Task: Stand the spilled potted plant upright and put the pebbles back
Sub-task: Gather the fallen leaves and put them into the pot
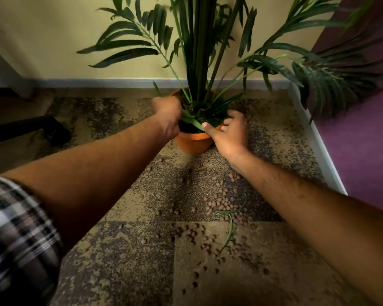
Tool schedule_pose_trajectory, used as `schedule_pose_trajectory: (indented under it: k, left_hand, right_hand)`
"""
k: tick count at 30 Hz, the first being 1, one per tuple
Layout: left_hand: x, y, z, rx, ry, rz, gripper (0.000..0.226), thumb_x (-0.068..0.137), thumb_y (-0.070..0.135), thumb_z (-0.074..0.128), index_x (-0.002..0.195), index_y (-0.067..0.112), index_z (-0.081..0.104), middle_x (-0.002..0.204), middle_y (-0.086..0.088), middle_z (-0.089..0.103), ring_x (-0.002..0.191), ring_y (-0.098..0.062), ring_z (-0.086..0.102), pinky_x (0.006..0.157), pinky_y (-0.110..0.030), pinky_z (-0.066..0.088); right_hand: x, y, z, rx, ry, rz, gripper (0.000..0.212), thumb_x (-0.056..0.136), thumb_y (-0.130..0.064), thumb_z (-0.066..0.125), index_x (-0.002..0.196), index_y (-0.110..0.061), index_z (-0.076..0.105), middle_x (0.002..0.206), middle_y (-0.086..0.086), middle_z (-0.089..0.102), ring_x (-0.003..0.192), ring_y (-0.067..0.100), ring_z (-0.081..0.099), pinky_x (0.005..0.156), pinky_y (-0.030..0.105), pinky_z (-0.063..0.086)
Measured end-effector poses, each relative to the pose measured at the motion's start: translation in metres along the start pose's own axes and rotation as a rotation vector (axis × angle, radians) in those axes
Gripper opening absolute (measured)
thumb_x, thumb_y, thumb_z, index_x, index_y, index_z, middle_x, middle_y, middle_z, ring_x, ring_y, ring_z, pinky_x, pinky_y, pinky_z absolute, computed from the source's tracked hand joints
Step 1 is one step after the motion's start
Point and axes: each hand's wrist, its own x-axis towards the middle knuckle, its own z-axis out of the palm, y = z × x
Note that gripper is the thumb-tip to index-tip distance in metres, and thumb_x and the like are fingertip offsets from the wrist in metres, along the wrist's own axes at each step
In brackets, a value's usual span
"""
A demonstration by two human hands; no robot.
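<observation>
Progress looks like about half: the terracotta pot (pixel 194 141) with the palm plant (pixel 199 51) stands upright on the carpet (pixel 128 257), close to the corner of the yellow wall and the purple wall (pixel 363 140). The brown pebbles (pixel 219 206) lie scattered on the carpet in front of the pot, so I judge that gathering them is all left to do. The left hand (pixel 167 117) is at the left rim and blurred; I cannot tell if its fingers grasp anything. The right hand (pixel 230 131) rests on the right rim with fingers spread, not clenched. A loose green leaf strand (pixel 229 228) lies among the pebbles and could get mixed in. A dark furniture leg (pixel 31 129) lies to the left, well apart.
</observation>
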Motion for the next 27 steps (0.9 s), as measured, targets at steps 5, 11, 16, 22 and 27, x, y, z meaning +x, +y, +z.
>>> schedule_pose_trajectory:
  k: [5,11,16,22,27]
  left_hand:
    - [0.009,-0.010,-0.004,0.309,-0.004,0.122,0.023,0.100,0.004,0.046,0.081,0.016,0.049,0.085,-0.004,0.060,0.091,-0.021,0.064,0.071,-0.030,0.055]
    - [0.019,-0.021,-0.027,0.858,0.049,0.498,0.018,0.094,0.006,0.061,0.099,0.007,0.078,0.103,-0.010,0.075,0.093,-0.018,0.067,0.080,-0.025,0.052]
    - [0.015,-0.040,-0.061,0.841,0.058,0.604,0.025,0.093,0.003,0.053,0.105,0.013,0.071,0.113,-0.010,0.067,0.105,-0.022,0.063,0.092,-0.032,0.052]
    - [0.042,-0.119,-0.164,1.210,0.155,0.414,0.041,0.098,0.035,0.057,0.133,0.013,0.057,0.135,-0.021,0.051,0.127,-0.039,0.048,0.108,-0.046,0.040]
    - [0.057,-0.173,-0.214,1.285,0.031,0.240,0.074,0.099,0.052,0.051,0.157,0.010,0.031,0.165,-0.020,0.023,0.152,-0.041,0.016,0.124,-0.048,0.016]
  right_hand:
    - [0.000,0.002,-0.002,-0.002,-0.025,-0.017,0.075,0.079,-0.030,0.087,0.142,-0.009,0.050,0.127,0.006,0.057,0.115,0.023,0.063,0.103,0.043,0.053]
    - [-0.003,0.010,-0.002,-0.003,-0.010,-0.076,0.074,0.082,-0.012,0.082,0.147,-0.007,0.047,0.126,0.006,0.061,0.093,0.010,0.066,0.093,0.035,0.059]
    - [-0.002,0.040,-0.014,-0.182,0.090,-0.173,0.052,0.082,-0.008,0.073,0.131,-0.017,0.058,0.116,-0.004,0.057,0.081,-0.001,0.056,0.081,0.028,0.057]
    - [-0.001,0.136,-0.065,-0.779,-0.203,-0.127,0.059,0.096,-0.056,0.058,0.142,-0.020,0.053,0.148,0.010,0.049,0.138,0.035,0.045,0.114,0.049,0.039]
    - [-0.034,0.182,-0.067,-0.713,-0.503,-0.192,0.081,0.098,-0.072,0.030,0.163,-0.025,0.023,0.173,-0.003,0.005,0.160,0.022,-0.003,0.129,0.050,0.001]
